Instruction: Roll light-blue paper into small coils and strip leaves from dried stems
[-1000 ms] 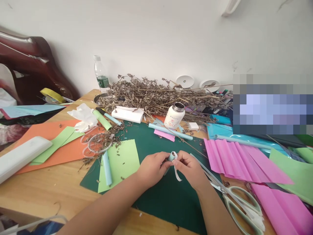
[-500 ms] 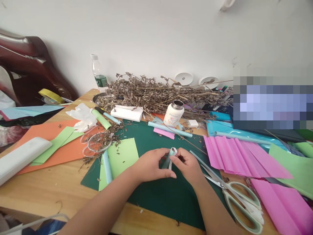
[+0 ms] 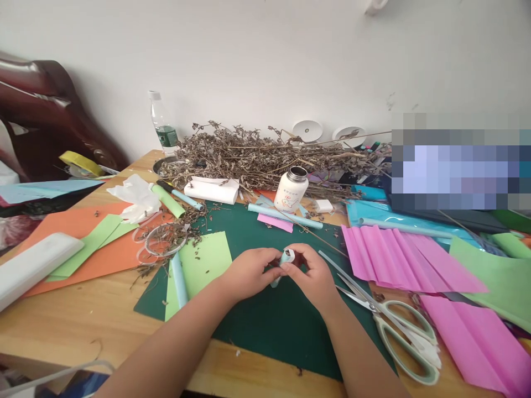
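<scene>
My left hand (image 3: 252, 273) and my right hand (image 3: 311, 276) meet over the green cutting mat (image 3: 265, 337). Between their fingertips is a small light blue paper tube (image 3: 286, 258), with white around its open upper end. Both thumbs press on its near side, and its lower part shows under the left fingers. To the right of my right hand lie scissors (image 3: 375, 309) with pale green handles, blades parted. A sheet of light green paper (image 3: 199, 254) with a blue paper roll (image 3: 179, 279) on it is left of my left hand.
Dried stems (image 3: 249, 157) are heaped along the wall. A white bottle without a lid (image 3: 290, 190) stands behind my hands, near a long blue tube (image 3: 286, 215). Pleated pink paper (image 3: 390, 257) lies right. A white case (image 3: 41, 265) rests on orange paper (image 3: 112, 260) at left.
My left thumb, stretched out earlier, now closes in against the tube. Both hands have drawn closer around it, and a white strip hanging by it no longer shows. The view has shifted slightly.
</scene>
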`<state>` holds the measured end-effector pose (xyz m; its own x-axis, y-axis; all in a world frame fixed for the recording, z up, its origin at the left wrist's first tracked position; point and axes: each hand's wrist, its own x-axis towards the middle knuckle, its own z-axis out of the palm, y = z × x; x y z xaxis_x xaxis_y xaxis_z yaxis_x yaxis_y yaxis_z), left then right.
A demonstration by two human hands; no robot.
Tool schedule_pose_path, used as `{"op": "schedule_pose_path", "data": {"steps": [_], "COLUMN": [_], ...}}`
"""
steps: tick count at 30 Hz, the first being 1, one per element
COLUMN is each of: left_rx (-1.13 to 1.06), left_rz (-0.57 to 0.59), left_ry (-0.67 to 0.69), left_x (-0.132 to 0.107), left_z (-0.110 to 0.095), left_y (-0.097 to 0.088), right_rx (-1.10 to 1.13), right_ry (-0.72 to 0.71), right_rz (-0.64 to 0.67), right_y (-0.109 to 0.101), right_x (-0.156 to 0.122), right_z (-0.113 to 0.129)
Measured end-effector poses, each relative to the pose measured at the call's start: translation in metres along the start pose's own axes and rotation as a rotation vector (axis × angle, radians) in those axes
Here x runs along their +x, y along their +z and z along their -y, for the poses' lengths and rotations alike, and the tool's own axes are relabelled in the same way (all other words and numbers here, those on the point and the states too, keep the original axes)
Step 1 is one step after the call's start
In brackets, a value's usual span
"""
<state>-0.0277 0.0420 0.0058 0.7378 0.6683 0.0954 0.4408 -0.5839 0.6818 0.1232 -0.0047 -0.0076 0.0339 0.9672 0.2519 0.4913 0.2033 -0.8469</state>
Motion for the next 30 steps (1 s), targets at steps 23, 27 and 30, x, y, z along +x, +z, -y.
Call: {"op": "schedule_pose_path", "data": {"steps": [23,27,30], "left_rx": [0.083,0.093,0.059], "left_rz": [0.175,0.165,0.151], "left_ry": [0.107,0.109,0.096], "left_x": [0.001,0.001,0.0], "left_z": [0.003,0.003,0.003], "left_y": [0.006,0.007,0.008], "right_rx": [0.045,-0.001,-0.038], "right_ry": [-0.22,-0.241,-0.249], "right_rz": [-0.048,-0.047,-0.023], "right_y": [-0.002,-0.003,-0.004], "right_x": [0.0,0.0,0.0], "right_z": [0.005,0.004,0.002]}}
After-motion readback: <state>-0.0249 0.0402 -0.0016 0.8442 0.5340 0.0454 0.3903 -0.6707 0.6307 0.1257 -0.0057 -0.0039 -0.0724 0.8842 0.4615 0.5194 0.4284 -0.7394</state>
